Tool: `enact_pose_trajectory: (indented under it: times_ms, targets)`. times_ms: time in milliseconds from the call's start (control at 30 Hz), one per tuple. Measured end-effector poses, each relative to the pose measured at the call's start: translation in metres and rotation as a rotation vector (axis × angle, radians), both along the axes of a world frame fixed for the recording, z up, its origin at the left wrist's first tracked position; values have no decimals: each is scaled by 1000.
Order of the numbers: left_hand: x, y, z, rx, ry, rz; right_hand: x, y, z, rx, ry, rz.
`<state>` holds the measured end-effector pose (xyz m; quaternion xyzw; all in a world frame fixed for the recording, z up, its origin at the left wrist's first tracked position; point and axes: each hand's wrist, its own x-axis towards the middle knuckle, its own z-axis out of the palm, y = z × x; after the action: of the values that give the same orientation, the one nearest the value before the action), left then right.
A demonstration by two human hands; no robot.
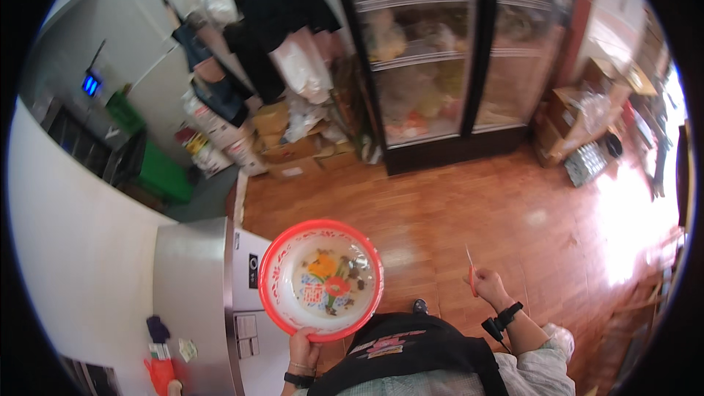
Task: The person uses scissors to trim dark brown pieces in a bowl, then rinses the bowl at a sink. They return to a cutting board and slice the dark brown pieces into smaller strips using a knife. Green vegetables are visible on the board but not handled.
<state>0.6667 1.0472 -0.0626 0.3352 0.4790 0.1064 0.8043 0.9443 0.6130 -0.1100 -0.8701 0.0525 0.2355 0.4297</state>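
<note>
My left hand (pixel 304 350) is closed on the near rim of a white enamel basin (pixel 275 293) with a red edge and printed flower patterns. Inside the basin, small dark and green bits lie around the printed base, apparently in some liquid. Out to the right, my right hand (pixel 491 286) is closed around a thin-bladed tool with an orange-red handle (pixel 472 283), its blade pointing away from me. Whether it is a knife or scissors I cannot tell. Basin and tool are well apart.
A steel-topped cabinet (pixel 194 286) stands on the left, with a red plastic bag (pixel 159 375) on it. Ahead is a glass-door fridge (pixel 425 95) with stocked shelves. Cardboard boxes (pixel 293 150) sit below hanging clothes (pixel 275 0); more boxes (pixel 572 114) stand at the right.
</note>
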Motion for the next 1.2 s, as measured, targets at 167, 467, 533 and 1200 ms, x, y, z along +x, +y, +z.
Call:
enact_pose_trajectory:
  times_ms: [167,467,533,1200]
  targets:
    - [63,19,11,32,-70,124,110,140,34,97,42,170]
    - [174,118,9,0,-136,233,223,272,8,81,113,415]
    - [218,149,14,-5,-233,170,251,260,-27,133,52,374]
    - [404,440,39,94,-94,813,528,731,17,179,-58,993]
